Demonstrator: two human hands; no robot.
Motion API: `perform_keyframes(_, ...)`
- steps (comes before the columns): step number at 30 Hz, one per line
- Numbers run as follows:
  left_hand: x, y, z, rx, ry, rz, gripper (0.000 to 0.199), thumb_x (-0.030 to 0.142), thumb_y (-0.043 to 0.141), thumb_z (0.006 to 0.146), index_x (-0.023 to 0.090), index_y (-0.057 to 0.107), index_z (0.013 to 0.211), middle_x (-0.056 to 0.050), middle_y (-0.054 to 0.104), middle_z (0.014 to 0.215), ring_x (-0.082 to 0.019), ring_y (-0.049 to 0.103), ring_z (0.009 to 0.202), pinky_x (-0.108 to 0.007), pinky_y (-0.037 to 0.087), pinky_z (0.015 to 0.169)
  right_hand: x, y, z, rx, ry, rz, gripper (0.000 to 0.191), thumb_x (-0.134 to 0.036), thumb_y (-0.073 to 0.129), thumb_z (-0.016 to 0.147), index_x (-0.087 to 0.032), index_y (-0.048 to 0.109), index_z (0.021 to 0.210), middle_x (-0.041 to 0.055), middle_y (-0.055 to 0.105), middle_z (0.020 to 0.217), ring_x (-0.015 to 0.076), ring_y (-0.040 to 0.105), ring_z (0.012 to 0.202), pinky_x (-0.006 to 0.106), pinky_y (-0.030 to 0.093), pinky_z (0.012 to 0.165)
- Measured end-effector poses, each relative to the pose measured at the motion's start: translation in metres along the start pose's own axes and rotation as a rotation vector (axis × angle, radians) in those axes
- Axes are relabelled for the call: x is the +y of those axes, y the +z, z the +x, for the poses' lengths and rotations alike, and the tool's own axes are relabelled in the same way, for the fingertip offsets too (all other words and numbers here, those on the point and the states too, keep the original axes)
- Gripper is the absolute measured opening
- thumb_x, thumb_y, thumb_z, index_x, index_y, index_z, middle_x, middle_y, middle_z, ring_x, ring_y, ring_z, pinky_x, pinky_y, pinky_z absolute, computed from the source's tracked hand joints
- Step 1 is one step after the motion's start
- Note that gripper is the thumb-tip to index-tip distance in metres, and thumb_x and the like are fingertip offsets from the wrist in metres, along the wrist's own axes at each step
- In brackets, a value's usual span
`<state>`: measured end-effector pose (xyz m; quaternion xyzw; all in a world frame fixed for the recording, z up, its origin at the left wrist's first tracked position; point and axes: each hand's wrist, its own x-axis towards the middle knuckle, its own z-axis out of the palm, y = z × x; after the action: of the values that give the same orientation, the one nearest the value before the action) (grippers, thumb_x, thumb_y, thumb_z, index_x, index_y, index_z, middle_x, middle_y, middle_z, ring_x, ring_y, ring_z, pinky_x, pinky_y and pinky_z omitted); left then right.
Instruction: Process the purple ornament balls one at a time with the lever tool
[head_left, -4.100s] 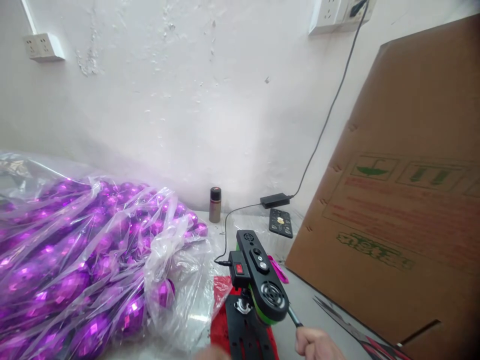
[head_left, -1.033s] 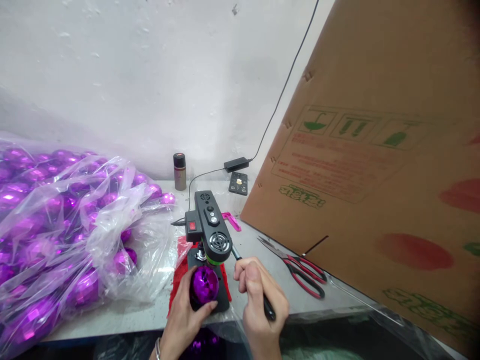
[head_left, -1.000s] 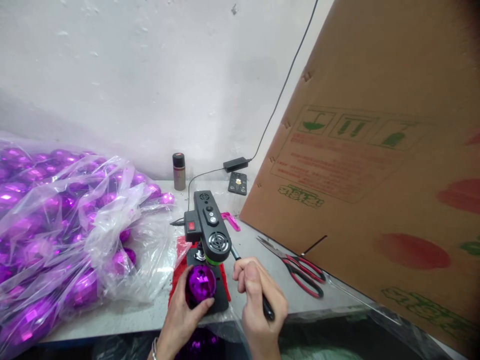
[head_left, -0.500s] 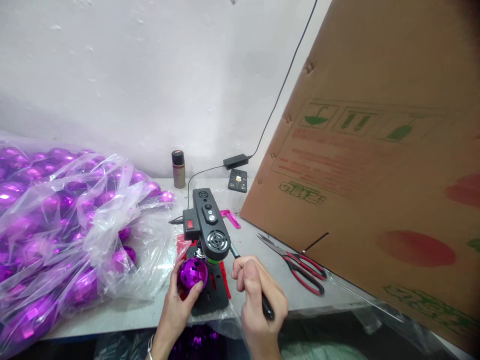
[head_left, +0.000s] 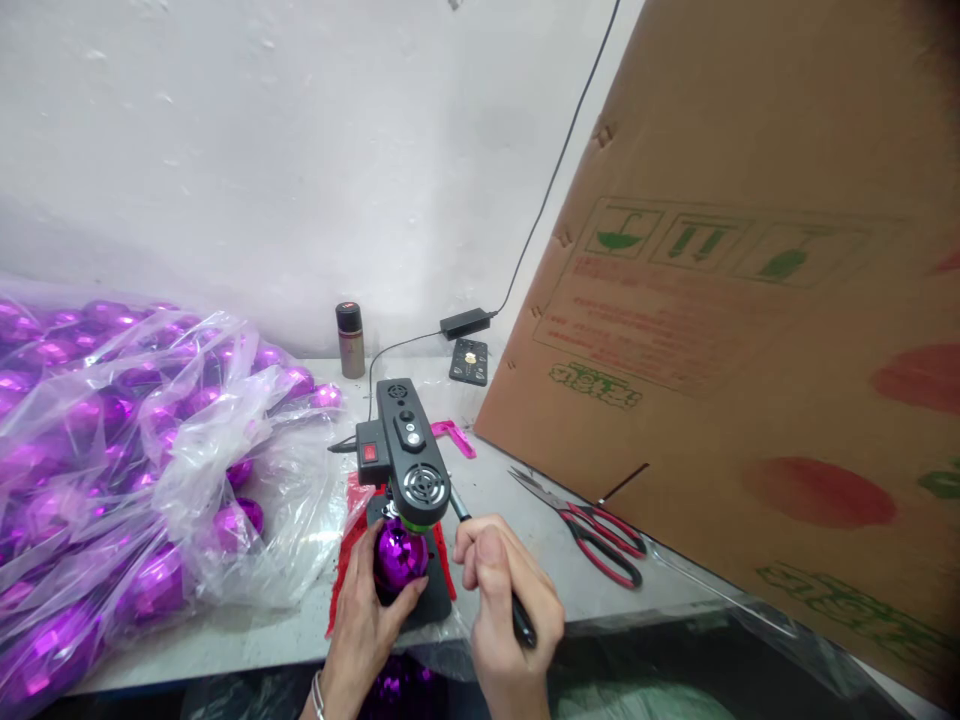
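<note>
My left hand [head_left: 375,595] curls its thumb and fingers around a shiny purple faceted ball ornament [head_left: 401,557]. The ornament sits right under the front end of a small black bench machine [head_left: 411,450], above its dark base plate [head_left: 433,603]. A green ring shows beneath the machine's round head; whether the ball touches it I cannot tell. My right hand [head_left: 514,610] is wrapped around the black-gripped lever [head_left: 523,622] that slants out from the machine's right side. Red material [head_left: 346,570] lies beneath the base.
A clear plastic bag [head_left: 217,440] full of purple balls covers the left of the table. Red-and-black scissors [head_left: 600,540] lie at right, before a large cardboard box [head_left: 712,300]. A spray can [head_left: 350,342], a power adapter [head_left: 465,323] and a pink strip [head_left: 456,437] stand or lie behind.
My left hand has moved the purple ball right, from beside the machine's head to beneath it. My right hand keeps its hold on the lever. The view has shifted slightly.
</note>
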<state>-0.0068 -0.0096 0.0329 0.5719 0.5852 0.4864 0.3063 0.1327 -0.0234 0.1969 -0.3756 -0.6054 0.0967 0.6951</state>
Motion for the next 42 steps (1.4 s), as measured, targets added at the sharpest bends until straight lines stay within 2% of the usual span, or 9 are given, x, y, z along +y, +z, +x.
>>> perform_keyframes(6, -0.006, -0.009, -0.001, -0.048, 0.001, -0.039, 0.075, 0.053, 0.085, 0.086, 0.025, 0.061, 0.150, -0.019, 0.068, 0.155, -0.047, 0.055, 0.157, -0.069, 0.043, 0.131, 0.000, 0.002, 0.001, 0.003, 0.006, 0.008, 0.040, -0.012, 0.042, 0.116, -0.024, 0.052, 0.079, -0.0023, 0.055, 0.068, 0.0122, 0.057, 0.060, 0.026, 0.045, 0.056)
perform_keyframes(10, -0.012, -0.014, -0.002, -0.099, -0.018, -0.068, 0.082, 0.055, 0.088, 0.084, 0.024, 0.059, 0.154, -0.022, 0.065, 0.160, -0.048, 0.058, 0.154, -0.070, 0.043, 0.131, 0.000, 0.002, 0.002, 0.007, 0.011, 0.023, 0.040, -0.013, 0.043, 0.117, -0.024, 0.050, 0.079, -0.0032, 0.054, 0.068, 0.0112, 0.056, 0.061, 0.025, 0.045, 0.057)
perform_keyframes(13, -0.011, -0.017, 0.000, -0.123, -0.060, -0.115, 0.083, 0.059, 0.087, 0.085, 0.023, 0.060, 0.155, -0.022, 0.064, 0.163, -0.048, 0.058, 0.155, -0.070, 0.041, 0.133, 0.000, 0.001, 0.002, 0.014, 0.022, 0.023, 0.042, -0.015, 0.043, 0.117, -0.024, 0.048, 0.077, -0.0031, 0.052, 0.068, 0.0116, 0.055, 0.060, 0.026, 0.044, 0.057)
perform_keyframes(19, -0.007, -0.030, 0.008, -0.060, -0.236, -0.310, 0.086, 0.075, 0.079, 0.088, 0.022, 0.064, 0.153, -0.017, 0.062, 0.168, -0.044, 0.046, 0.166, -0.062, 0.029, 0.142, -0.002, -0.001, 0.004, -0.040, 0.060, 0.003, 0.044, -0.017, 0.042, 0.118, -0.024, 0.048, 0.075, -0.0017, 0.054, 0.068, 0.0131, 0.057, 0.061, 0.028, 0.043, 0.058)
perform_keyframes(24, -0.006, -0.039, 0.012, -0.117, -0.311, -0.377, 0.086, 0.077, 0.078, 0.088, 0.024, 0.065, 0.153, -0.014, 0.063, 0.168, -0.042, 0.046, 0.166, -0.058, 0.034, 0.140, -0.003, -0.002, 0.007, -0.048, 0.055, -0.002, 0.043, -0.015, 0.043, 0.117, -0.024, 0.049, 0.076, -0.0021, 0.054, 0.067, 0.0128, 0.056, 0.061, 0.027, 0.043, 0.058)
perform_keyframes(27, -0.009, -0.037, 0.012, -0.128, -0.256, -0.322, 0.090, 0.077, 0.081, 0.084, 0.023, 0.065, 0.153, -0.017, 0.060, 0.171, -0.045, 0.045, 0.167, -0.063, 0.031, 0.141, -0.003, -0.003, 0.007, -0.064, 0.054, 0.003, 0.042, -0.014, 0.043, 0.117, -0.024, 0.050, 0.077, -0.0021, 0.054, 0.068, 0.0127, 0.056, 0.061, 0.027, 0.043, 0.058)
perform_keyframes(32, -0.011, -0.025, 0.009, -0.103, -0.103, -0.216, 0.082, 0.069, 0.083, 0.086, 0.023, 0.065, 0.151, -0.019, 0.055, 0.173, -0.045, 0.043, 0.167, -0.065, 0.027, 0.142, -0.004, -0.004, 0.008, -0.082, 0.054, -0.010, 0.042, -0.016, 0.042, 0.117, -0.024, 0.049, 0.076, -0.0020, 0.053, 0.068, 0.0133, 0.056, 0.061, 0.027, 0.044, 0.058)
perform_keyframes(38, 0.003, -0.015, 0.008, -0.126, -0.052, -0.060, 0.077, 0.059, 0.087, 0.082, 0.024, 0.067, 0.148, -0.020, 0.071, 0.153, -0.048, 0.060, 0.152, -0.069, 0.044, 0.130, -0.004, -0.004, 0.009, -0.080, 0.036, -0.015, 0.042, -0.018, 0.043, 0.117, -0.025, 0.045, 0.076, -0.0034, 0.048, 0.067, 0.0123, 0.052, 0.059, 0.027, 0.041, 0.056)
perform_keyframes(42, 0.010, -0.003, 0.008, -0.121, -0.044, -0.045, 0.076, 0.050, 0.088, 0.077, 0.022, 0.068, 0.145, -0.021, 0.074, 0.149, -0.049, 0.067, 0.144, -0.070, 0.051, 0.124, -0.003, -0.004, 0.008, -0.078, 0.047, -0.014, 0.042, -0.018, 0.043, 0.117, -0.025, 0.044, 0.076, -0.0037, 0.045, 0.067, 0.0122, 0.050, 0.058, 0.028, 0.041, 0.056)
